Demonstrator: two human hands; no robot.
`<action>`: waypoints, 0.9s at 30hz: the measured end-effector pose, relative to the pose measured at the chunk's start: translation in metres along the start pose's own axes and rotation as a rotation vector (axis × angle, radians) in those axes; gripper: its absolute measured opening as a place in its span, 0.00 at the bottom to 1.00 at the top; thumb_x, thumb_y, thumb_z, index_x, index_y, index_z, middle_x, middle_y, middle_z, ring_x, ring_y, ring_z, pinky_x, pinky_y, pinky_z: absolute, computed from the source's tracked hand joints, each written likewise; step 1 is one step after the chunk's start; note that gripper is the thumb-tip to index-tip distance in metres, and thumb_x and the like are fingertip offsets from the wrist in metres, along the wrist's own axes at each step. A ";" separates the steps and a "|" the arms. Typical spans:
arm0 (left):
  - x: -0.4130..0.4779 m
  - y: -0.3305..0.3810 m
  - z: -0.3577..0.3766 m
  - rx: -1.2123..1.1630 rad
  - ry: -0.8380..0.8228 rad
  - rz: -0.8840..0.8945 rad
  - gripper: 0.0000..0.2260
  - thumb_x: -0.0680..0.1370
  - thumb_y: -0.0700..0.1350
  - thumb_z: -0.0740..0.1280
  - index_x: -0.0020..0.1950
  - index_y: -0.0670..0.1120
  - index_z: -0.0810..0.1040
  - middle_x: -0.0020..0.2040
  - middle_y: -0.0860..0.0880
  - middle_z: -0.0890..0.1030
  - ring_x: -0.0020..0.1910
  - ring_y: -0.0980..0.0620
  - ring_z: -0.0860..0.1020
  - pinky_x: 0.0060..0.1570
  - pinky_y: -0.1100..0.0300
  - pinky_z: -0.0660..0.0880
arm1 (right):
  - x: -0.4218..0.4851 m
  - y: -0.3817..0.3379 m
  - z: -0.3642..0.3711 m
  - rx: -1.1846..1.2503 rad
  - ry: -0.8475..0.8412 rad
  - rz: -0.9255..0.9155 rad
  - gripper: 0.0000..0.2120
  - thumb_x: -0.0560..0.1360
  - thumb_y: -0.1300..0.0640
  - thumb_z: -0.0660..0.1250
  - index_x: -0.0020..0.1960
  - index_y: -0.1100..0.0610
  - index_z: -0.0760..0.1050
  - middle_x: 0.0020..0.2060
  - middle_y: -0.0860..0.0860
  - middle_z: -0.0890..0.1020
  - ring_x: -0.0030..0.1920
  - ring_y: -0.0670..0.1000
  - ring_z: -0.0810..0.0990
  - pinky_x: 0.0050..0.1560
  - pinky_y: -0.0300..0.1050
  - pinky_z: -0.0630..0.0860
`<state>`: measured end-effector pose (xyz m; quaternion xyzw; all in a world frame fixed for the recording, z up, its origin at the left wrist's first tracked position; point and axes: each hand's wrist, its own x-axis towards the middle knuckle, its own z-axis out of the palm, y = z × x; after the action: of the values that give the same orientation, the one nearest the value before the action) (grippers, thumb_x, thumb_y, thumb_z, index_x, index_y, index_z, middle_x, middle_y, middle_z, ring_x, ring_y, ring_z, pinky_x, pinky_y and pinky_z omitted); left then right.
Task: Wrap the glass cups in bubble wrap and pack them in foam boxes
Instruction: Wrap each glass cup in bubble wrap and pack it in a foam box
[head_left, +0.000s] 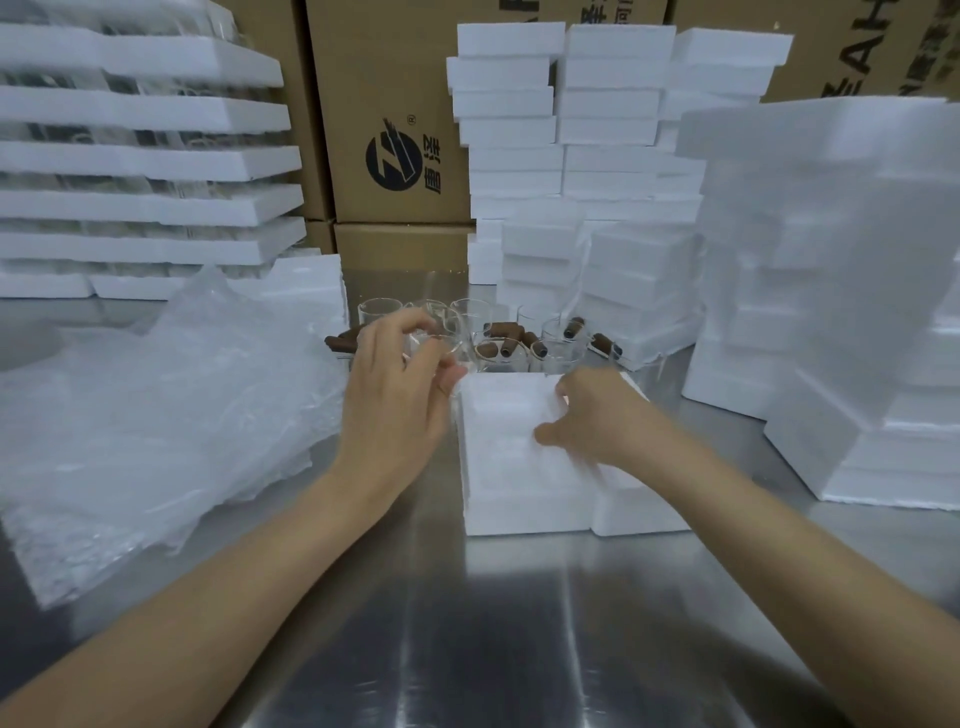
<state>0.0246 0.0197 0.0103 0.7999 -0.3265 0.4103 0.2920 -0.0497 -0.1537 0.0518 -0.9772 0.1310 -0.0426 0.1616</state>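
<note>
The left hand (400, 384) is curled round a clear glass cup (441, 340), thumb and fingers closed on it. It holds the cup just above the far left corner of the foam box (511, 499). The cup is transparent and blurred, so its outline is hard to follow and its lower part is lost behind the fingers.

The right hand (592, 415) lies on the right half of the same box, fingers bent and thumb stretched toward the recess. Whether it grips the foam or only presses on it I cannot tell. The box sits open on the steel table (519, 634), between the two forearms. A second white foam piece (641, 512) touches its right side and is partly covered by the right wrist.

Just behind the box stands a cluster of other cups (558, 340) with brown handles. Loose bubble wrap (156, 415) is heaped to the left, its near edge cut off. Foam stacks (561, 130) rise behind and to the right, with cardboard cartons (384, 78) beyond them.
</note>
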 end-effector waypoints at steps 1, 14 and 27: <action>0.000 0.001 -0.001 -0.040 0.006 -0.003 0.05 0.77 0.41 0.67 0.47 0.39 0.79 0.59 0.42 0.72 0.58 0.46 0.69 0.49 0.53 0.75 | 0.003 0.000 0.001 -0.028 0.015 -0.006 0.16 0.73 0.48 0.70 0.37 0.58 0.68 0.35 0.50 0.73 0.40 0.52 0.74 0.30 0.39 0.65; 0.013 0.015 -0.024 -0.181 -0.077 0.280 0.14 0.78 0.41 0.63 0.57 0.32 0.76 0.61 0.35 0.73 0.53 0.45 0.77 0.50 0.56 0.77 | -0.005 0.000 0.013 0.760 0.288 -0.390 0.35 0.63 0.54 0.80 0.65 0.42 0.68 0.52 0.41 0.78 0.53 0.40 0.78 0.55 0.35 0.76; 0.032 -0.058 -0.073 0.646 -0.534 -0.767 0.09 0.78 0.35 0.62 0.38 0.39 0.70 0.36 0.44 0.69 0.38 0.43 0.70 0.39 0.54 0.67 | 0.014 0.025 -0.001 1.653 -0.120 -0.076 0.34 0.61 0.60 0.79 0.64 0.60 0.70 0.54 0.57 0.83 0.57 0.58 0.81 0.55 0.46 0.79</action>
<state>0.0488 0.1001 0.0623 0.9859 0.0670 0.1375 0.0678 -0.0422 -0.1810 0.0446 -0.5479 0.0155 -0.0783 0.8327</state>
